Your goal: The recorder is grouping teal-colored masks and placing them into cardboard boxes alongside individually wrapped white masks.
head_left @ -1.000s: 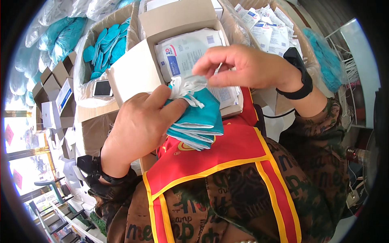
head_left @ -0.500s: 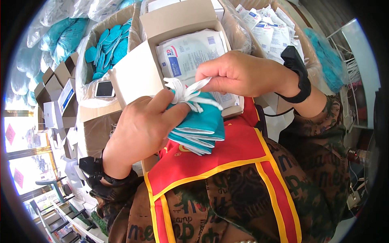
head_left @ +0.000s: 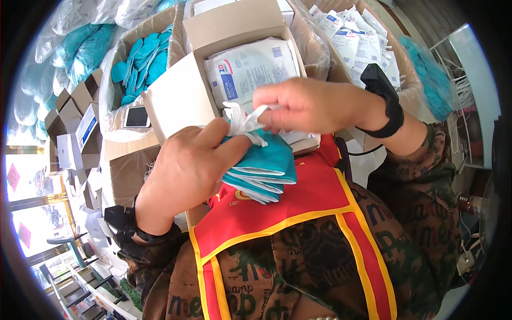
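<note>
My left hand [head_left: 186, 165] is closed around the top corner of a stack of teal cup-type face masks [head_left: 261, 168] with white linings. White straps [head_left: 242, 120] stand up in a bunch above its thumb and forefinger. A little blurred, my right hand [head_left: 304, 106] pinches the ends of some straps and draws them to the right. Both hands are over the front edge of an open carton [head_left: 181, 98] filled with flat white packets [head_left: 253, 69]. The masks hang in front of my red apron [head_left: 277, 208], and my right hand hides part of the packets.
At the left, a lined box [head_left: 120, 88] holds loose teal masks, with a phone [head_left: 137, 117] on its near edge. Another lined box [head_left: 362, 45] of white packets stands at the right. Empty cartons [head_left: 74, 117] and teal-filled bags [head_left: 88, 48] are farther left.
My right hand has turned over and dipped slightly, bringing the strap ends down and nearer the bunch. My left hand and the mask stack have stayed in place.
</note>
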Motion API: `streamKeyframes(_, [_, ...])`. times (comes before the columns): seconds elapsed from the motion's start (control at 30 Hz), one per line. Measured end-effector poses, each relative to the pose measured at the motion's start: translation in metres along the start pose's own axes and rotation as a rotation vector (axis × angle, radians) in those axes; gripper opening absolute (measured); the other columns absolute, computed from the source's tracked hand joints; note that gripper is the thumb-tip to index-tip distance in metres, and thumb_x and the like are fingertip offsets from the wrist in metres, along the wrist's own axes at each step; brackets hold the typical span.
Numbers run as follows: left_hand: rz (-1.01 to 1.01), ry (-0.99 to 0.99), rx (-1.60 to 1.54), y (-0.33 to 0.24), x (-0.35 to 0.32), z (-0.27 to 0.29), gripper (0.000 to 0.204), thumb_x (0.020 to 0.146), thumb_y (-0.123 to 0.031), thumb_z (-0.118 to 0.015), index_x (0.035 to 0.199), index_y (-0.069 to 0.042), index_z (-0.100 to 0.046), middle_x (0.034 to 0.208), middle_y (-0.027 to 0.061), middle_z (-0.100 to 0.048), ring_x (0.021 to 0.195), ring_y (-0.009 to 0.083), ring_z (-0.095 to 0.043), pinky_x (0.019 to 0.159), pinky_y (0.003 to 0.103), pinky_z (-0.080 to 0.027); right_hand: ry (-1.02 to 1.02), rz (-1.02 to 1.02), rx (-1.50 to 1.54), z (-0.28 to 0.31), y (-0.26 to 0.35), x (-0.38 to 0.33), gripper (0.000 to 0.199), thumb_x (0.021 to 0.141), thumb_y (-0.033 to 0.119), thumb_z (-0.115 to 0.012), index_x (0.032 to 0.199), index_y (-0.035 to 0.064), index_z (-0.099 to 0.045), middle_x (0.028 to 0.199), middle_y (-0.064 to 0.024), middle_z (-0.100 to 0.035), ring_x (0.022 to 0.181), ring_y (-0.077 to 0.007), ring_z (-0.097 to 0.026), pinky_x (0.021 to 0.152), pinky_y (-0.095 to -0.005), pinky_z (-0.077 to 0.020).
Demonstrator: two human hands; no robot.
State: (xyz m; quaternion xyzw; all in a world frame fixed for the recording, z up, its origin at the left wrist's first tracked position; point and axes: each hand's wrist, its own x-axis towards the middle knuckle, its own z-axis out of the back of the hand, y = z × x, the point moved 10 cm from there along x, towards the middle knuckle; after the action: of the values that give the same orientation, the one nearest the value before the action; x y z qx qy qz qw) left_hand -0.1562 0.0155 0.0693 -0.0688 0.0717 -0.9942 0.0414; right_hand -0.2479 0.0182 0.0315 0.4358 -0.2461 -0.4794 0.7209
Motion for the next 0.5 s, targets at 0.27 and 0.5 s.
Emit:
streamKeyframes(0.27, [-0.039,-0.053,0.038,-0.006,0.004,0.005,0.026,0.07,-0.009,-0.065,0.096,-0.012,-0.06,0.08,0.0075,-0.047,0.061,0.0261,-0.058,0.057,0.037,-0.048,0.097,0.019,0.08,-0.016,-0.008,0.007,0.025,0.095,0.019,-0.056,0.112,0.0006,-0.054,0.09,-0.0065,-0.059,0.083,-0.0113,-0.054,0.073,-0.028,-0.0454])
streamKeyframes(0.5, [-0.055,-0.044,0.048,-0.009,0.003,0.004,0.036,0.062,-0.01,-0.068,0.098,-0.011,-0.062,0.08,0.0078,-0.049,0.065,0.0263,-0.058,0.059,0.037,-0.049,0.143,-0.034,0.19,-0.022,-0.01,0.013,0.027,0.086,0.008,-0.054,0.112,-0.0006,-0.056,0.089,-0.0071,-0.058,0.08,-0.0126,-0.053,0.071,-0.0286,-0.0456])
